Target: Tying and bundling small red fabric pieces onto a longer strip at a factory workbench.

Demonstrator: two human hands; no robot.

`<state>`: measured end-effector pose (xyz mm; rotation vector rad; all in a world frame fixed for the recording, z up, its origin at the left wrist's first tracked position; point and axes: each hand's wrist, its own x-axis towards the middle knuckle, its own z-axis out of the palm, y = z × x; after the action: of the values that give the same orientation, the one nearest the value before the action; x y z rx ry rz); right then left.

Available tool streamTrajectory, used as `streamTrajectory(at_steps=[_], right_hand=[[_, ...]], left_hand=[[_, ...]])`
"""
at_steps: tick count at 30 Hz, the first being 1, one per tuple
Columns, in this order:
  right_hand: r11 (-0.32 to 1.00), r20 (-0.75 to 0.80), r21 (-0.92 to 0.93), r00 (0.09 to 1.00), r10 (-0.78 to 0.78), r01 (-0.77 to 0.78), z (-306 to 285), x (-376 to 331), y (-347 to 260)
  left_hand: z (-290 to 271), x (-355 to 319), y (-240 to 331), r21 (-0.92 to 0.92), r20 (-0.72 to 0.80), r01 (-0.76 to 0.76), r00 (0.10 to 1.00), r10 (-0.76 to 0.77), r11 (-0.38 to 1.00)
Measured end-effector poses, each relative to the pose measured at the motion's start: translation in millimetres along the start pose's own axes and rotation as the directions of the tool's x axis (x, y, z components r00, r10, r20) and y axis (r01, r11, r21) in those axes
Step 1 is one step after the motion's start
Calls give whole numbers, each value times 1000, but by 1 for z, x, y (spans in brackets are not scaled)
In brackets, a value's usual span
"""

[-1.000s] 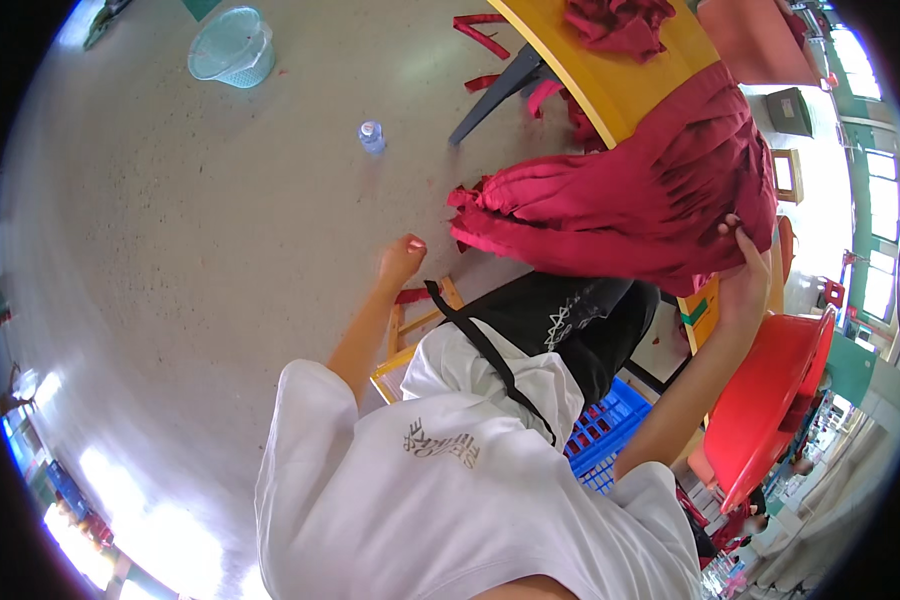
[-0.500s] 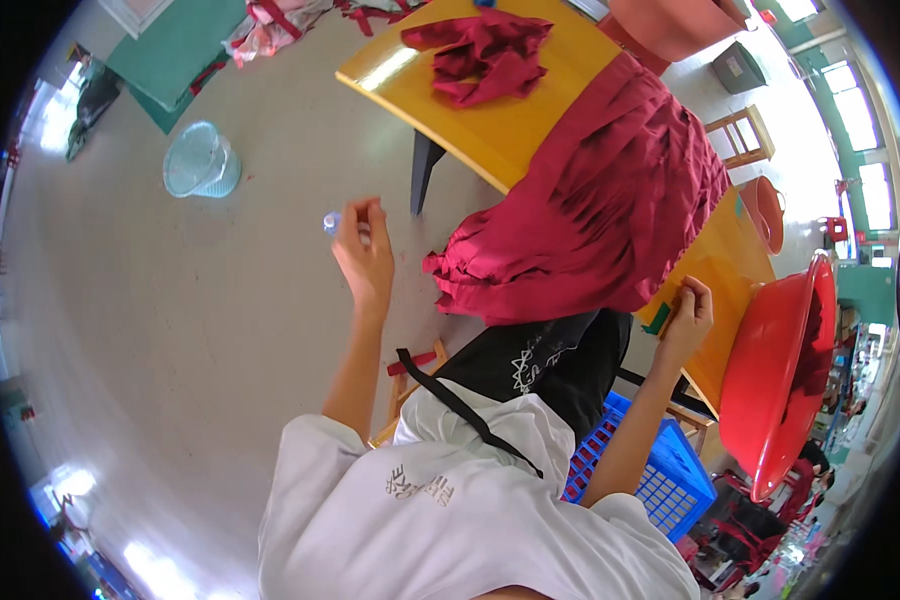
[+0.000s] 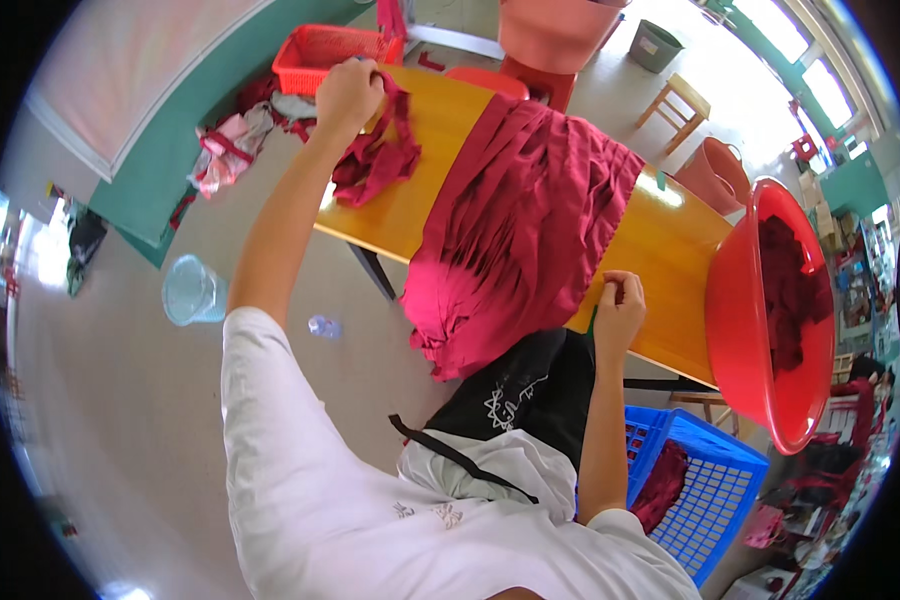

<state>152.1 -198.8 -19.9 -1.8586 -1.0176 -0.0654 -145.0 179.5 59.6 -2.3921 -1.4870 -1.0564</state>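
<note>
My left hand reaches to the table's far left end. Its fingers are closed at the top of a crumpled maroon cloth, whose upper loop rises to them. A speck of blue shows by the fingertips; what it is I cannot make out. My right hand hovers by the near table edge with curled fingers, and whatever they may hold is hidden. Between the hands, a large gathered pile of maroon fabric lies across the yellow table and hangs over its near edge above my lap.
A red basin holding dark maroon cloth stands at the table's right end. Below it sits a blue crate with maroon cloth inside. Beyond the left end are an orange-red basket and scraps on the floor. A clear bin stands at left.
My left hand has swung from over the floor out to the crumpled cloth at the table's far left, and that cloth is now drawn up to it. My right hand stays by the table edge.
</note>
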Motion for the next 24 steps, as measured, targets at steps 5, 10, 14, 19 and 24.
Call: streamTrajectory(at_steps=[5, 10, 14, 19, 24], right_hand=[[1000, 27, -7, 999, -19, 19, -2, -1, -2], [999, 15, 11, 998, -53, 53, -5, -2, 3], [1000, 33, -1, 999, 5, -5, -7, -1, 3], [998, 9, 55, 1000, -26, 26, -8, -2, 2], [998, 30, 62, 1000, -5, 3, -7, -2, 11]], left_hand=[[-52, 58, 52, -86, -259, -24, 966, 1, 996], [-85, 74, 76, -75, -96, -50, 995, 43, 996], [-114, 88, 76, -435, -265, -175, 962, 61, 883], [-168, 133, 93, -640, -312, -6, 916, -252, 768], [-238, 134, 135, -962, -199, -167, 971, -132, 217]])
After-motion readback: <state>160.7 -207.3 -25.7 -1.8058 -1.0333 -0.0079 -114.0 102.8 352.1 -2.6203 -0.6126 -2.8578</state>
